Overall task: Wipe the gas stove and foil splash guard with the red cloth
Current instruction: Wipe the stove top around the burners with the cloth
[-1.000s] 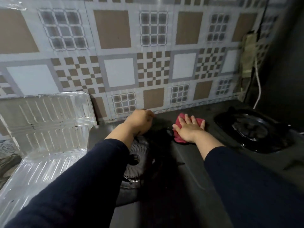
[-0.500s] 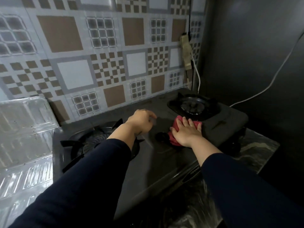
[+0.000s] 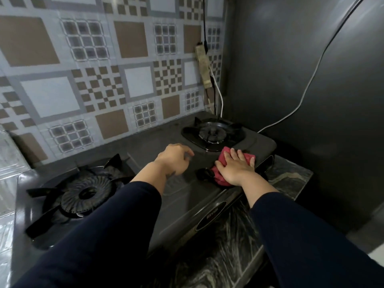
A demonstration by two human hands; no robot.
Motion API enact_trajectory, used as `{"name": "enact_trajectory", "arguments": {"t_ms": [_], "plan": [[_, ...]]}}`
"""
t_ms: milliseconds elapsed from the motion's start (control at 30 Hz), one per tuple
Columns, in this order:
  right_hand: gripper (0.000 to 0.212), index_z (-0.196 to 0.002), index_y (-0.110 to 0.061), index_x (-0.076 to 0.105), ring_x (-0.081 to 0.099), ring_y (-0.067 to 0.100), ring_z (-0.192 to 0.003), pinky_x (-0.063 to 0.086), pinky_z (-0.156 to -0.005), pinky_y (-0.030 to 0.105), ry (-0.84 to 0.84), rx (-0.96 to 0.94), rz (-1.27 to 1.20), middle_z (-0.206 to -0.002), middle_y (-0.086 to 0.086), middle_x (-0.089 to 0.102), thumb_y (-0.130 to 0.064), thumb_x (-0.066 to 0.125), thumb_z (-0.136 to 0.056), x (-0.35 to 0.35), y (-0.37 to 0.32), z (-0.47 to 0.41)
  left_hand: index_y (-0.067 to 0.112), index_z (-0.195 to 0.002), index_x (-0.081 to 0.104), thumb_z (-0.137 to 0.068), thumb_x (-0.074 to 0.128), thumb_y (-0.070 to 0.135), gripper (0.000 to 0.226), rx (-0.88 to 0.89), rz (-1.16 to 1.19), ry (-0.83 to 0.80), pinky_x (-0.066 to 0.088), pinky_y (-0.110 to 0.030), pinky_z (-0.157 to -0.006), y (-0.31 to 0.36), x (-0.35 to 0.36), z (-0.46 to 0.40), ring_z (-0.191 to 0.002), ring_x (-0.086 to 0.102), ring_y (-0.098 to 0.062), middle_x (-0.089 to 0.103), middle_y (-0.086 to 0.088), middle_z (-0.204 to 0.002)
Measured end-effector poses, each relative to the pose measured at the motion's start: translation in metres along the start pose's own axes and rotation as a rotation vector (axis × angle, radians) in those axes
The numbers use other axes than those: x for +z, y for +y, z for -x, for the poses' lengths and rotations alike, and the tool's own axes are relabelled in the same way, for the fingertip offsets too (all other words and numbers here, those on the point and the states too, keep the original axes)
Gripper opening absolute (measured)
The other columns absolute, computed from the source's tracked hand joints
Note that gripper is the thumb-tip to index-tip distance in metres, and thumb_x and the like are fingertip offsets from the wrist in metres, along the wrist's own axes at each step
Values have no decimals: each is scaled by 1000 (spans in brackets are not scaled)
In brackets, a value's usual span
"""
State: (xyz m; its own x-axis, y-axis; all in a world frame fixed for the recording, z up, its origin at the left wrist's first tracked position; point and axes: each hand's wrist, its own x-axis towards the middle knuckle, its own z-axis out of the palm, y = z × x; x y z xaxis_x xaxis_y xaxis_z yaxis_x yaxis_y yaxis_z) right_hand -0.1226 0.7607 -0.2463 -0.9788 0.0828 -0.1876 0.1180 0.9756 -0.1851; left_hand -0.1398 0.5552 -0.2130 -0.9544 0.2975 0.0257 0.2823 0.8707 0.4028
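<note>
The dark two-burner gas stove sits on a marbled counter. My right hand lies flat on the red cloth, pressing it onto the stove top just in front of the right burner. Only the cloth's edges show around the hand. My left hand hovers over the middle of the stove top with loosely curled fingers and holds nothing. The left burner lies near my left sleeve. A sliver of the foil splash guard shows at the far left edge.
A patterned tile wall rises behind the stove. A dark panel closes the right side, with a white cable running down it. A power strip hangs in the corner. The marbled counter ends just right of the stove.
My right hand has slid the red cloth to the right, from the stove's middle to beside the right burner. The view has swung right, so most of the foil guard has left the frame.
</note>
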Motion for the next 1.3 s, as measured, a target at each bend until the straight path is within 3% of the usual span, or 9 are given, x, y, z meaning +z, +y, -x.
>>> {"name": "enact_trajectory", "arguments": {"t_ms": [200,467,767,1067,1200,1300], "plan": [[67,-152,-22,-4,-15,20,-147,-9,-117,54,-6,38,0,-160,-1,-14,-55,14,-96,-15,44,-32,27,-116,62,-93,40,21,33,-24,-62,-41,53,-39,-88,15,-2,-22,-106,61,-24,58,-3,-123],[65,-152,-21,-4,-14,20,-147,-10,-116,56,-17,-1,63,-161,-2,-12,-50,15,-97,-39,93,-99,27,-112,64,-92,47,18,27,-132,-8,95,50,-32,-87,27,11,-68,-104,61,-25,57,-4,-126],[61,-152,-28,-2,-11,16,-148,-6,-117,53,-50,-122,77,-160,-9,-13,-47,18,-98,-61,118,-156,22,-119,63,-90,45,9,36,-181,-115,161,43,-45,-102,24,16,-81,-126,47,-29,57,-6,-130],[62,-153,-22,2,-10,17,-148,-6,-118,51,0,-160,90,-161,-4,-10,-46,16,-97,-50,123,-134,28,-115,64,-88,45,11,37,-207,-107,135,42,-42,-105,33,28,-66,-126,47,-28,56,-5,-130],[62,-153,-20,3,-9,17,-148,-8,-118,50,19,-175,100,-161,-2,-8,-46,14,-98,-41,116,-108,43,-99,64,-85,42,17,37,-155,-81,86,44,-41,-103,26,24,-48,-123,50,-25,59,1,-129],[62,-153,-20,2,-8,17,-148,-9,-118,49,15,-184,90,-161,-2,-8,-47,13,-98,-34,103,-85,29,-109,66,-87,45,11,35,-157,-89,64,42,-41,-105,18,18,-31,-128,47,-26,57,0,-132]]}}
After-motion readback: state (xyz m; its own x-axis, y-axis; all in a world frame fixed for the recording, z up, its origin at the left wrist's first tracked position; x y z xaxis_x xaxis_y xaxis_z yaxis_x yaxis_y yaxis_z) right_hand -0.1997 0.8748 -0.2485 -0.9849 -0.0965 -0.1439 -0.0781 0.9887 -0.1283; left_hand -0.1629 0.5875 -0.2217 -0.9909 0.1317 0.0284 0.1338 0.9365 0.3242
